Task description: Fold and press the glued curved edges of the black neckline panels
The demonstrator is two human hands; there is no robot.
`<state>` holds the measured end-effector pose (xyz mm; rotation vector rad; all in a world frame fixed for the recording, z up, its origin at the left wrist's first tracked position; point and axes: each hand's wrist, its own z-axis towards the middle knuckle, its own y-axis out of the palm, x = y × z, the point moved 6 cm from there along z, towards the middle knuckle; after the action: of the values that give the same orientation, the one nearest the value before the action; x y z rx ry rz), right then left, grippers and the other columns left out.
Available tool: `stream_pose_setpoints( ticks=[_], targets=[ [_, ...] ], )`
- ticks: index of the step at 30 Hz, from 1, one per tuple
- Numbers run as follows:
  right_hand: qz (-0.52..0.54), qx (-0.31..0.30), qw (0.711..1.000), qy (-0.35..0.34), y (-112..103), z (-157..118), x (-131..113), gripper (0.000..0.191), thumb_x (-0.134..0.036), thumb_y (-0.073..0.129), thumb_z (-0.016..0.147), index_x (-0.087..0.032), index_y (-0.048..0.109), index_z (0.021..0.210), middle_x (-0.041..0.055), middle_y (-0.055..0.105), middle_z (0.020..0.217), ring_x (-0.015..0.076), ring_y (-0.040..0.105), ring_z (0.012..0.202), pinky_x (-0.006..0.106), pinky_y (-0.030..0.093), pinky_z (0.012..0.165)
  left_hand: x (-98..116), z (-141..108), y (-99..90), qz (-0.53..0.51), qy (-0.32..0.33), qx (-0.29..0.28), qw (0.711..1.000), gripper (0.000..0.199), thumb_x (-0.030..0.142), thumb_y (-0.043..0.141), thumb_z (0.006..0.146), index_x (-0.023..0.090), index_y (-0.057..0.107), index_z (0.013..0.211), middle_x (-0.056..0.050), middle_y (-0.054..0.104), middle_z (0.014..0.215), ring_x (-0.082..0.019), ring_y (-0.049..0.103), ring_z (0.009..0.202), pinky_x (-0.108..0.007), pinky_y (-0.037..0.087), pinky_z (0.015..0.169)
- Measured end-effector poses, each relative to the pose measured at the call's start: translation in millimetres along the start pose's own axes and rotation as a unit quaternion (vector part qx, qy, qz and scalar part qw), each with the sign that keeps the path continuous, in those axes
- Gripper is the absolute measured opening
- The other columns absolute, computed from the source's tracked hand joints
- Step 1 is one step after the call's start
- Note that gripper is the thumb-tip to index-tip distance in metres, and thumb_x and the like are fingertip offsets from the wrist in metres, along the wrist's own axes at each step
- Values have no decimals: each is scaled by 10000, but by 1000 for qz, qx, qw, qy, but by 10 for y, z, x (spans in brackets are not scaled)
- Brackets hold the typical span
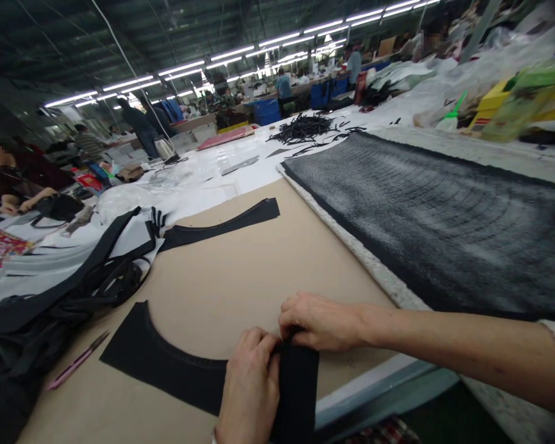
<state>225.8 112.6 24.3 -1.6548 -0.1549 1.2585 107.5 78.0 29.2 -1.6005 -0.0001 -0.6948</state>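
Left hand [252, 382], right hand [321, 320]: grips closed, pinching near piece [176, 372] edge. Edge left of hands seems finished; section at grips seems unfinished. Far piece [247, 217] untouched.

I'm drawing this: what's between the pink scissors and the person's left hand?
In the head view, brown surface, then curved black cloth, lie between the pink scissors and the left hand.

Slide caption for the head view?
Left hand and right hand close together on a curved black piece; a second piece lies beyond, pink-handled tool at left.
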Motion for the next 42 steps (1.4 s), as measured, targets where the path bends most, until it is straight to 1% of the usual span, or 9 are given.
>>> stream_pose_setpoints(
  ticks=[3, 7, 12, 15, 18, 22, 30, 36, 42],
  targets=[
    [-18, 9, 1000, -18, -6, -47, -17, 116, -66, 633, 772, -155, 654, 843, 23, 607, 801, 170, 562, 807, 256, 407, 753, 39, -45, 18, 26, 37, 36, 998, 282, 51, 425, 846, 213, 643, 921, -33, 607, 851, -161, 588, 803, -297, 523, 722],
    [-42, 17, 998, -47, -4, -97, -32, 81, -77, 614, 806, -146, 639, 840, 27, 592, 791, 169, 551, 800, 261, 403, 747, 82, -95, 46, 40, 77, 70, 994, 301, 32, 406, 841, 193, 632, 957, -43, 607, 863, -157, 587, 795, -281, 535, 712],
    [-92, 17, 992, -80, 13, -141, -64, 84, -71, 590, 817, -150, 620, 819, 28, 583, 802, 170, 528, 788, 278, 384, 749, 74, -138, 79, 63, 98, 86, 989, 310, 48, 398, 854, 180, 639, 998, -52, 608, 868, -152, 596, 803, -262, 542, 708],
    [-114, 18, 989, -88, 21, -173, -72, 97, -66, 581, 815, -156, 613, 833, 24, 574, 818, 168, 518, 790, 291, 364, 731, 50, -201, 139, 85, 126, 82, 985, 352, 52, 407, 851, 167, 610, 1114, -61, 610, 915, -150, 595, 845, -250, 543, 746],
    [-128, 27, 987, -99, 26, -207, -71, 96, -80, 553, 841, -165, 598, 839, 19, 568, 832, 159, 505, 792, 296, 348, 719, 28, -287, 213, 131, 160, 83, 975, 412, 55, 406, 845, 142, 549, 1221, -75, 611, 985, -156, 587, 884, -255, 537, 787],
    [-154, 35, 981, -111, 36, -239, -75, 81, -101, 539, 856, -168, 584, 846, 17, 560, 849, 159, 488, 797, 301, 339, 703, 29, -374, 257, 180, 191, 113, 958, 436, 72, 411, 847, 119, 513, 1269, -84, 608, 1021, -169, 572, 923, -274, 518, 815],
    [-181, 46, 975, -117, 76, -310, -67, 140, -121, 528, 856, -159, 612, 961, 34, 559, 880, 176, 460, 782, 319, 335, 732, 55, -371, 262, 204, 209, 126, 948, 418, 65, 418, 839, 90, 529, 1242, -74, 605, 1020, -160, 544, 940, -270, 471, 843],
    [-189, 52, 974, -114, 82, -344, -66, 169, -121, 515, 857, -152, 614, 991, 40, 557, 887, 180, 455, 796, 315, 337, 738, 61, -380, 261, 222, 227, 142, 938, 429, 80, 417, 836, 82, 520, 1253, -81, 611, 1033, -181, 541, 951, -295, 459, 839],
    [-130, 71, 986, -72, 23, -372, -48, 275, -64, 491, 809, -150, 590, 1052, 48, 566, 954, 175, 472, 851, 304, 351, 796, 66, -402, 257, 226, 225, 157, 935, 417, 84, 424, 840, 94, 536, 1241, -88, 611, 1063, -192, 539, 980, -305, 448, 870]
  ],
)
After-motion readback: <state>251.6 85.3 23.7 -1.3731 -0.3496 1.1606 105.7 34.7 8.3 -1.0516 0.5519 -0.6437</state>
